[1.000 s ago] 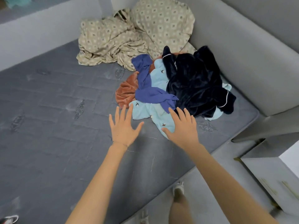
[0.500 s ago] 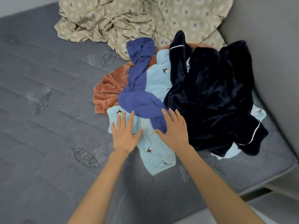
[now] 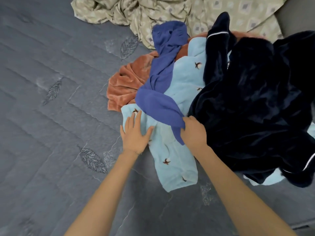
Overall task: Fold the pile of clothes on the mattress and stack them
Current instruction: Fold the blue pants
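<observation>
i am counting four garments lying heaped and unfolded toward the far right of the grey quilted mattress [image 3: 51, 116]: one rust velvet piece [image 3: 122, 87], one violet-blue piece [image 3: 162, 92], one pale blue piece [image 3: 173, 160] and one dark navy piece [image 3: 255, 108]. i am also seeing two hands. the rust piece is peeking out at the left from under the others. the violet-blue piece is running twisted like a rope across the pale blue one. the pale blue piece is looking fleecy and dotted with small brown bird motifs, one end stretching toward the camera. the navy piece is looking plush and shiny, edged with thin white piping, and is covering the heap's right side. the left hand [image 3: 134, 133] is resting flat on the pale blue piece, fingers spread apart. the right hand [image 3: 193, 133] is clamping curled fingers on the near end of the violet-blue piece. one crumpled beige patterned sheet [image 3: 153, 12] is lying behind the heap, touching it.
</observation>
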Available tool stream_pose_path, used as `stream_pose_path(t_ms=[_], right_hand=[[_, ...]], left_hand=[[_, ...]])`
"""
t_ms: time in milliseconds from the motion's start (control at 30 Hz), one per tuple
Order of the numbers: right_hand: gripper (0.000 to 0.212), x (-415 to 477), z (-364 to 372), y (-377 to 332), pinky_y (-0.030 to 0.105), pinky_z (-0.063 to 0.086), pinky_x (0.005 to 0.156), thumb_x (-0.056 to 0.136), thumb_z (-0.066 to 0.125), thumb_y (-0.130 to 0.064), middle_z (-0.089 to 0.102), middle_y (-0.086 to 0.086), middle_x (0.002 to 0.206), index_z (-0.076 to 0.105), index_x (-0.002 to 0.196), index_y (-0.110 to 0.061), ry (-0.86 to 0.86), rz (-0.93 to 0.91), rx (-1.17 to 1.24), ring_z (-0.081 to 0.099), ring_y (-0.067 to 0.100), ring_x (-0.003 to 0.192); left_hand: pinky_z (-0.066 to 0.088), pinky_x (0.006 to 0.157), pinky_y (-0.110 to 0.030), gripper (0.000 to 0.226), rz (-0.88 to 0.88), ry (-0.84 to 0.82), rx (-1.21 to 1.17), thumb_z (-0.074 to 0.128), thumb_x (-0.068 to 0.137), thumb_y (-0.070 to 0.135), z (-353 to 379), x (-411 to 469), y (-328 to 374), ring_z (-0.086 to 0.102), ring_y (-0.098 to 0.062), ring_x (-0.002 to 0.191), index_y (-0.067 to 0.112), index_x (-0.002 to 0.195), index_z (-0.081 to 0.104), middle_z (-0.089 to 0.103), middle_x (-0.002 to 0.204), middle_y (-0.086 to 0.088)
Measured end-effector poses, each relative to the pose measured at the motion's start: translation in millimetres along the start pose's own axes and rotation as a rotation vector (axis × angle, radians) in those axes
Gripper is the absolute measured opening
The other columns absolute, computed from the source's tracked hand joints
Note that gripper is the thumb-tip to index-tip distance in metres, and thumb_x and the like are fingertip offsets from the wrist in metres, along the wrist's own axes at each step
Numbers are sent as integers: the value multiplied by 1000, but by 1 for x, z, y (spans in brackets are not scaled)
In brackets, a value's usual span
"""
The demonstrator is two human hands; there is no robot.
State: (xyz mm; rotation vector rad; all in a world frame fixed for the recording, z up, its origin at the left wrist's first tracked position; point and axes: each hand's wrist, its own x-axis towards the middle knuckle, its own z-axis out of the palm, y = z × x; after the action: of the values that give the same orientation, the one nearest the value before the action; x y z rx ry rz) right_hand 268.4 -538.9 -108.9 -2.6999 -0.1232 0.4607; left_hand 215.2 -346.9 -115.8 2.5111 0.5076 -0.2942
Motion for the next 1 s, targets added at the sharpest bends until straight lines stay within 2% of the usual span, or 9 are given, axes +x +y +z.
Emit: stream_pose_path(t_ms=[167, 233, 300, 400, 533, 633, 800, 900, 1000], right_hand=[[8, -34, 3, -48, 43, 41, 59, 74, 48, -2, 41, 6, 68, 51, 66, -3, -1, -307, 276, 45, 29, 64], [12, -56, 10, -73, 41, 39, 59, 74, 45, -5, 44, 7, 70, 54, 66, -3, -121, -474, 386, 46, 27, 67], [17, -79, 15, -92, 40, 37, 62, 76, 43, -9, 46, 8, 71, 54, 64, -4, -279, -581, 432, 46, 25, 69], [20, -100, 25, -107, 38, 39, 70, 80, 54, -18, 54, 9, 74, 61, 69, -3, -390, -617, 387, 48, 25, 72], [20, -111, 17, -133, 21, 41, 84, 80, 76, -28, 64, 1, 93, 71, 94, -16, -347, -278, 691, 56, 11, 90], [27, -124, 26, -163, 17, 42, 87, 89, 67, -31, 60, -6, 109, 59, 113, -22, -157, 109, 955, 57, 11, 104], [44, -154, 71, -249, 22, 39, 92, 90, 62, -43, 61, -14, 116, 51, 125, -18, -63, 237, 1121, 57, -1, 105], [83, -165, 112, -304, 42, 53, 94, 70, 69, -68, 63, 0, 129, 53, 133, -17, -147, 357, 1432, 61, 18, 116], [82, -180, 149, -352, 32, 59, 73, 78, 65, -62, 61, 12, 131, 52, 135, -6, -209, 559, 1764, 65, 25, 106]], left_hand=[[36, 110, -34, 63, -419, -188, -919, 54, 94, 47, -19, -3, 10, 47, -19, 130, 21, 147, 32, 42, 147, -4], [54, 89, -30, 52, -515, -266, -1198, 52, 95, 48, -33, -2, 12, 65, -19, 106, 14, 133, 50, 61, 128, -11], [57, 63, -27, 39, -558, -321, -1297, 55, 96, 39, -51, -6, 7, 72, -18, 78, 7, 118, 59, 71, 102, -12], [54, 57, -25, 25, -412, -240, -1092, 54, 97, 14, -74, -17, -13, 65, -15, 63, -2, 116, 57, 68, 84, -7], [46, 46, -18, 10, -252, -137, -1049, 54, 95, 5, -107, -42, -43, 56, -6, 53, 10, 89, 60, 60, 76, -9], [44, 47, -21, 11, -229, -127, -1050, 58, 93, 6, -134, -66, -77, 50, -16, 56, 9, 84, 61, 58, 76, -12], [42, 44, -23, 8, -203, -166, -1130, 69, 85, 11, -187, -118, -155, 52, -14, 53, 11, 85, 61, 61, 69, -6], [37, 39, -20, 22, -188, -239, -1144, 70, 71, 23, -224, -150, -220, 48, -10, 44, 9, 85, 59, 59, 63, -3], [38, 43, -23, 37, -173, -306, -1003, 74, 64, 36, -254, -178, -294, 47, -16, 52, 10, 86, 59, 56, 69, -7]])
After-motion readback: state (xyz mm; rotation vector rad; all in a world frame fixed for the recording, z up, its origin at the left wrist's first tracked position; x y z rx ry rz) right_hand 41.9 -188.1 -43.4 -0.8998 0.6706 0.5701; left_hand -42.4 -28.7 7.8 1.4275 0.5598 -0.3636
